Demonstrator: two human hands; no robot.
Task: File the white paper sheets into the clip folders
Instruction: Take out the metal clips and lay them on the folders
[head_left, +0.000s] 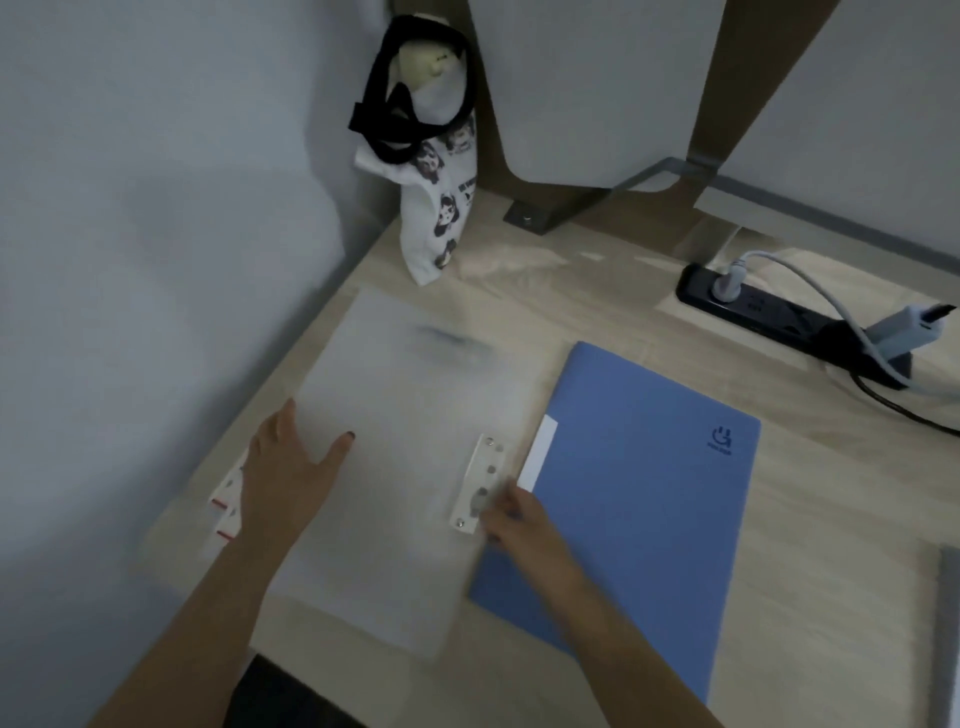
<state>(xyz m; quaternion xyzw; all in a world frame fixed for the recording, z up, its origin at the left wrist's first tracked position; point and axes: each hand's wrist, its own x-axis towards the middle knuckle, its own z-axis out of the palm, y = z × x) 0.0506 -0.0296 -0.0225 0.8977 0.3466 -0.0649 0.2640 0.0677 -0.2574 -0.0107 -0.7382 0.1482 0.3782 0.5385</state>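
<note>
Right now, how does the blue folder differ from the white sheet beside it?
The blue folder bears a dark logo; the white sheet only a blurred smudge. The left hand presses flat on the white sheet; only the right forearm crosses the blue folder. A white clip bar, touched by the right hand, sits at the white sheet's edge; the blue folder shows none. Both lie flat on the desk.

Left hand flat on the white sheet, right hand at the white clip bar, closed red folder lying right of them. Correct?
One slip: the closed flat folder is blue, not red. Head view shows it right of the white paper sheet, with the left hand flat on the sheet and the right hand at the white clip bar.
</note>
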